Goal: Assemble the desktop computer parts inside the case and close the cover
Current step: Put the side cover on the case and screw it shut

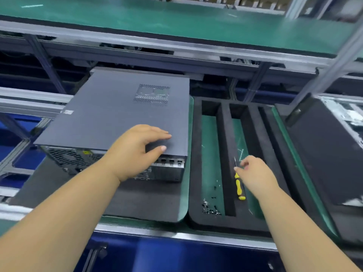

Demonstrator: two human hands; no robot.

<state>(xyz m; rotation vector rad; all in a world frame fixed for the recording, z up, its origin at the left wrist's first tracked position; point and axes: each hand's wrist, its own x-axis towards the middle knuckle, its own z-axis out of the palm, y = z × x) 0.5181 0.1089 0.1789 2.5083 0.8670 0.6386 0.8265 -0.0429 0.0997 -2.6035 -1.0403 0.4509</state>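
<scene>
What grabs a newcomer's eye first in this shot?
Probably the grey computer case with its cover on, lying flat on a dark mat left of centre, with the left hand on its near right corner. Next, the yellow-handled screwdriver in a slot of the black foam tray to the right, where the right hand is at its shaft. Small screws lie in the neighbouring slot.

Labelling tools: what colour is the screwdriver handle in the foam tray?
Yellow with black sections, on the screwdriver handle; head view.
</scene>
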